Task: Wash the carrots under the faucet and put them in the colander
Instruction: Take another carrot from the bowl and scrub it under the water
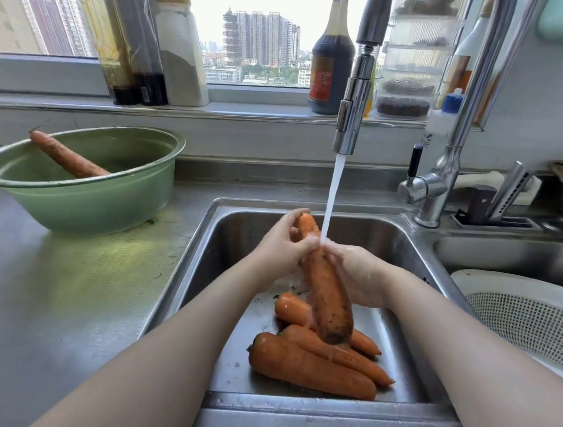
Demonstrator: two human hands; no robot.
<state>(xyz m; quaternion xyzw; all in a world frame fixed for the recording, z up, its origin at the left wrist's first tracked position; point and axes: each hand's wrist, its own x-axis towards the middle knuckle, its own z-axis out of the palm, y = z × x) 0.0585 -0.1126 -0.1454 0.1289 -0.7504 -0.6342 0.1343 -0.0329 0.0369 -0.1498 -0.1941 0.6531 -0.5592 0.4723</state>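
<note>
Carrot (pixel 326 288) gripped slantwise over the sink (pixel 237 229) under the faucet (pixel 351 116) stream: left hand (pixel 282 244) wrapped round its narrow upper end, right hand (pixel 357 272) curled round the middle. Washing step, judged unfinished, with dirt on the thick lower end. Called for next: rubbing that end clean, then carrying rightward into the colander (pixel 531 316).

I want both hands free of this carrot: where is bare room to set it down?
Bare steel counter lies between the basin and the sink, running to the near edge. What shows of the colander is empty too. Crowded: the sink floor under three carrots, the sill with bottles.
</note>
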